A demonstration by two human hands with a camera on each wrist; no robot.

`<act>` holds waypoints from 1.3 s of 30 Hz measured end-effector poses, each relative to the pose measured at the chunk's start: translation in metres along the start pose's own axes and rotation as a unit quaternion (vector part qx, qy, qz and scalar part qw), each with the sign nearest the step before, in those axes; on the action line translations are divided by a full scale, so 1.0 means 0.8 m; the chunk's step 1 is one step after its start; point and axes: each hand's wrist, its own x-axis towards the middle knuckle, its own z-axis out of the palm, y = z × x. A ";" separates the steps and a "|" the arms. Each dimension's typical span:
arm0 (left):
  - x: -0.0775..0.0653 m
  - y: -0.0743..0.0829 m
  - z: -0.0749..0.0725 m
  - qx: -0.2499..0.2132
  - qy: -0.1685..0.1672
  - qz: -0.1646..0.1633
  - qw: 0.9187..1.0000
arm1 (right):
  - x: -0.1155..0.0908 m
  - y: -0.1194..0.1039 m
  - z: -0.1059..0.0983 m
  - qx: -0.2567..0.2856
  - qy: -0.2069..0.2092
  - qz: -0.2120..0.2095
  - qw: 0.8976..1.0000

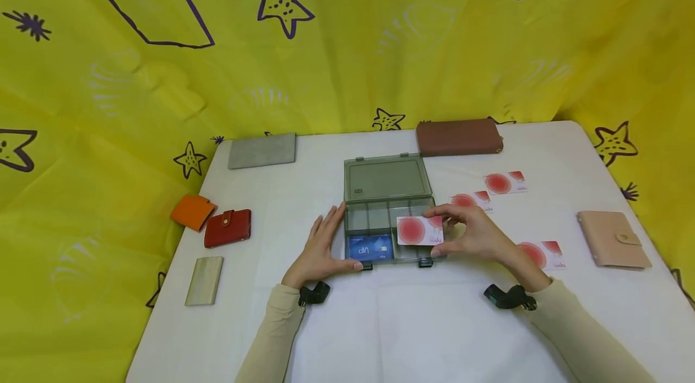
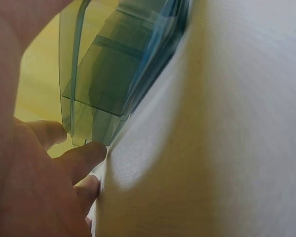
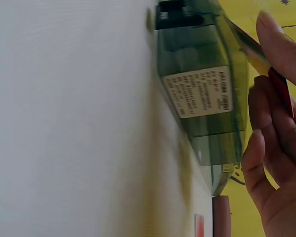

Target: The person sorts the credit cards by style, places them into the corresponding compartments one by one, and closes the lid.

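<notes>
A green see-through compartment box (image 1: 356, 218) lies on the table with its lid (image 1: 388, 180) folded back. In its front left compartment is a blue card (image 1: 370, 248). My left hand (image 1: 321, 253) is spread at the box's left front corner, its fingertips on the side wall in the left wrist view and the thumb by the front edge. Over the front right part of the box, my right hand (image 1: 471, 233) pinches a white card (image 1: 412, 231) with a red circle between thumb and fingers. From the right wrist, that card appears edge-on and tilted above the rim.
Similar red-and-white cards (image 1: 504, 183) lie to the right, near a pink wallet (image 1: 613, 239). Behind the box are a brown wallet (image 1: 460, 137) and a grey one (image 1: 262, 151). Red (image 1: 228, 228) and orange (image 1: 193, 212) wallets and a beige holder (image 1: 204, 281) sit left.
</notes>
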 end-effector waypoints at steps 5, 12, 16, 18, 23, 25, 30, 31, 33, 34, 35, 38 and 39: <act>0.001 0.002 0.000 0.001 -0.002 -0.001 1.000 | -0.004 0.006 0.008 -0.039 -0.013 -0.025 0.999; 0.002 0.002 0.000 0.006 0.000 0.001 1.000 | -0.007 0.005 0.003 -0.062 -0.046 -0.028 0.997; 0.002 0.003 0.001 0.006 -0.002 -0.004 1.000 | -0.008 0.004 -0.007 -0.072 -0.047 -0.034 0.996; 0.002 0.003 0.001 0.006 -0.005 -0.008 1.000 | -0.008 0.004 -0.019 -0.069 -0.037 -0.033 0.996; 0.001 0.001 0.001 0.007 -0.002 -0.001 1.000 | -0.003 0.016 -0.064 -0.043 -0.007 -0.003 0.999; 0.001 0.000 0.001 0.007 0.001 0.000 1.000 | -0.001 0.026 -0.085 -0.044 0.001 0.017 0.999; 0.003 -0.001 0.000 0.006 -0.001 -0.008 1.000 | 0.003 0.055 -0.129 -0.099 0.006 0.073 0.992; 0.003 -0.001 0.000 0.006 -0.002 -0.009 1.000 | 0.002 0.061 -0.135 -0.107 0.006 0.084 0.991; 0.003 -0.001 0.000 0.007 -0.001 -0.007 1.000 | 0.001 0.070 -0.144 -0.114 0.003 0.110 0.987; 0.003 -0.001 0.000 0.005 -0.001 -0.006 1.000 | 0.001 0.073 -0.146 -0.116 0.003 0.118 0.986; 0.003 -0.001 0.000 0.003 -0.001 -0.005 1.000 | 0.000 0.077 -0.147 -0.117 0.002 0.120 0.986; 0.002 -0.001 0.000 -0.001 -0.001 -0.001 1.000 | -0.003 0.086 -0.147 -0.135 -0.006 0.117 0.984; 0.001 -0.001 0.001 -0.002 0.000 0.002 1.000 | -0.003 0.087 -0.145 -0.144 -0.010 0.110 0.983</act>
